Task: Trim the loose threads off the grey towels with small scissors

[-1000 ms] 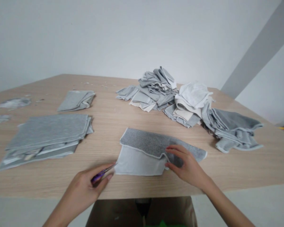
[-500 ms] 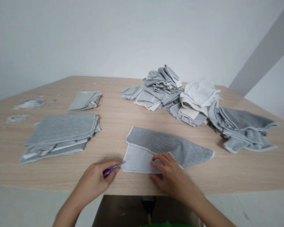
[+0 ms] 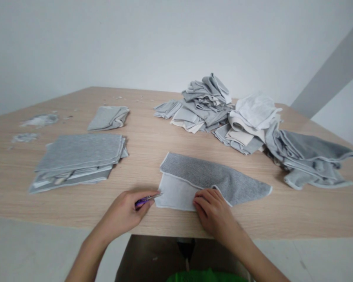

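Note:
A grey cloth piece (image 3: 206,178) lies folded near the front edge of the wooden table (image 3: 147,149), its dark knit side over a pale underside. My right hand (image 3: 213,211) rests flat on its lower edge, fingers pressing the pale part. My left hand (image 3: 126,211) is closed around small purple-handled scissors (image 3: 147,199), whose tips touch the cloth's left corner.
A flat stack of grey cloths (image 3: 79,158) lies at the left, a smaller folded piece (image 3: 108,117) behind it. A loose heap of grey and white cloths (image 3: 238,117) spreads across the back right. Lint scraps (image 3: 38,121) sit at the far left.
My right hand slid left along the cloth's lower edge and flattened it. The left hand with the scissors moved up to the cloth's left corner. The view shifted slightly.

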{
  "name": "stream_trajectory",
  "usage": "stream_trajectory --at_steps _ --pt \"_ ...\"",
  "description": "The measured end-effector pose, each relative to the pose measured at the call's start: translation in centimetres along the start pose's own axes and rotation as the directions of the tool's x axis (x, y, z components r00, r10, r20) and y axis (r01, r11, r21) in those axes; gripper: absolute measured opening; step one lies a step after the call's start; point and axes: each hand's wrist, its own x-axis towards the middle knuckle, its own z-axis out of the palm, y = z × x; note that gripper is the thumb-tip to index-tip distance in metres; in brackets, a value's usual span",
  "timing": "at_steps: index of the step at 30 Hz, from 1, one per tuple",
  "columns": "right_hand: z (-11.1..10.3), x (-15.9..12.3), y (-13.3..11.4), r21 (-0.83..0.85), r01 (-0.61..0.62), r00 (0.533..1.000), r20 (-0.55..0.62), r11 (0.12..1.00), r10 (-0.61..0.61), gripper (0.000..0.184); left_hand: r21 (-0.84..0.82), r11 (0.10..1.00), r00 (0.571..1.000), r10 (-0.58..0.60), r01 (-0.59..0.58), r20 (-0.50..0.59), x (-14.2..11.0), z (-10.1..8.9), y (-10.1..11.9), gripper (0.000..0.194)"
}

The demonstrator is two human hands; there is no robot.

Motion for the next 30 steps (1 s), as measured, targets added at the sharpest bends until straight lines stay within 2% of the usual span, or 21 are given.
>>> stream_trajectory --at_steps 6,10,16,19,23,27,30 --pt "-0.5 -0.4 -0.4 0.067 -0.053 0.998 0.037 0.996 0.051 0.013 0.002 0.999 0.992 0.047 -0.048 0.113 1.4 -1.5 0.6 0.033" --pt "-0.5 -0.5 -0.9 0.09 -0.027 0.998 0.059 0.996 0.022 0.029 0.007 0.998 0.989 0.059 -0.06 0.133 1.9 -1.3 0.3 0.03" --pt "0.7 1.2 -2.0 0.076 -0.004 0.995 0.1 0.997 -0.004 0.018 -0.038 0.998 0.992 0.057 -0.053 0.115 2.1 -0.6 -0.2 0.026" --pt "1.3 2.3 -3.2 0.076 -0.017 0.992 0.128 0.997 0.007 0.025 -0.092 0.996 0.992 0.029 -0.018 0.12 2.2 -0.8 0.1 0.027" --pt "3.0 3.8 -4.6 0.042 -0.043 0.994 0.104 0.998 0.038 0.037 -0.217 0.975 0.989 -0.009 0.041 0.146 2.6 -1.2 1.0 0.036" --pt "4.5 4.9 -4.9 0.052 -0.075 0.996 0.045 0.996 0.073 0.02 -0.365 0.925 0.982 -0.036 0.103 0.186 3.2 -1.2 1.8 0.035" --pt "4.5 5.3 -4.6 0.216 -0.126 0.991 -0.017 0.968 0.132 0.021 -0.46 0.874 0.983 -0.089 0.155 0.162 3.3 -0.8 1.9 0.037"
